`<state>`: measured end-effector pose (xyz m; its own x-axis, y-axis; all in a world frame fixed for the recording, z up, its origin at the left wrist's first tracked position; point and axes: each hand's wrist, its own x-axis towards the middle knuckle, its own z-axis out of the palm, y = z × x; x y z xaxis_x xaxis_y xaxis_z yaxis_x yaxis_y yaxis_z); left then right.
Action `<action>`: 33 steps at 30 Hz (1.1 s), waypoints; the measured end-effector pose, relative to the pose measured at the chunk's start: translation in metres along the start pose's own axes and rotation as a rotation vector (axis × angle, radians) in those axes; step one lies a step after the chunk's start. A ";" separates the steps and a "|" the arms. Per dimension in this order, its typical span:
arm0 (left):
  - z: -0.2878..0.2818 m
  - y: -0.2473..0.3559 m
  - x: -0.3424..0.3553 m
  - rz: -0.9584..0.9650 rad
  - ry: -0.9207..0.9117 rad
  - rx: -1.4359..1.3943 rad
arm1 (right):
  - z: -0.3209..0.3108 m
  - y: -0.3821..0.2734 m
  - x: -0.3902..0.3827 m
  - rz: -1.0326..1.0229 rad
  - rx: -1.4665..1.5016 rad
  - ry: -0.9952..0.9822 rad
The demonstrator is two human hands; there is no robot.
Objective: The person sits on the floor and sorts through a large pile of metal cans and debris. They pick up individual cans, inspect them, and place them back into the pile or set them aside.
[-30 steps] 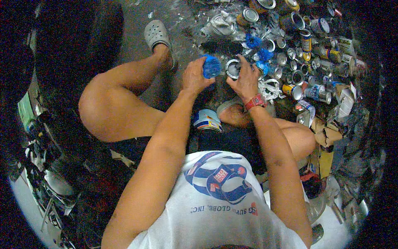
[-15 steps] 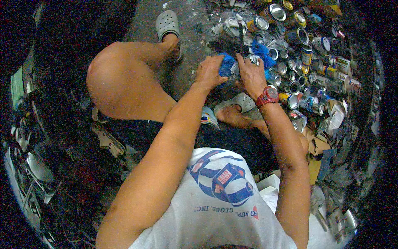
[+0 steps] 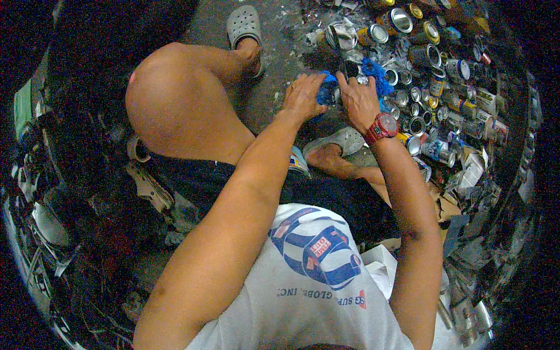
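Two grey clogs, one red watch

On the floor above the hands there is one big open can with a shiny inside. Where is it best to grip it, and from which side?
Probably by the round side wall of the big open can, coming from the bare floor on its left. Its open mouth faces up at the camera, and other cans crowd its right and lower sides.

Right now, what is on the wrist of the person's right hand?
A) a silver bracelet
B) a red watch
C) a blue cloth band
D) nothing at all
B: a red watch sits on the wrist just behind the right hand, which meets the left hand at a crumpled blue piece beside the pile of cans.
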<state>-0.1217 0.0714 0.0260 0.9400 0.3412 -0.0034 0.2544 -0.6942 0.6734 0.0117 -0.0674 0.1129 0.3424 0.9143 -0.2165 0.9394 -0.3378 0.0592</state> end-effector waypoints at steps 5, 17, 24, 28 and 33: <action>-0.001 0.004 0.002 0.000 -0.006 -0.011 | 0.000 0.001 0.001 0.005 -0.005 -0.023; -0.009 0.009 0.004 -0.021 -0.039 -0.006 | -0.001 -0.004 -0.001 -0.042 -0.048 -0.016; -0.004 0.002 0.004 0.004 -0.032 -0.021 | -0.006 -0.007 0.003 -0.047 -0.046 -0.117; -0.002 0.003 0.004 -0.001 -0.024 -0.024 | -0.011 -0.009 0.006 -0.040 -0.062 -0.165; -0.002 0.004 0.002 -0.016 -0.018 -0.005 | -0.017 -0.009 0.011 -0.040 -0.097 -0.196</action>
<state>-0.1189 0.0708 0.0303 0.9398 0.3407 -0.0277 0.2684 -0.6855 0.6768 0.0074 -0.0510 0.1264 0.3037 0.8623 -0.4053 0.9527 -0.2704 0.1386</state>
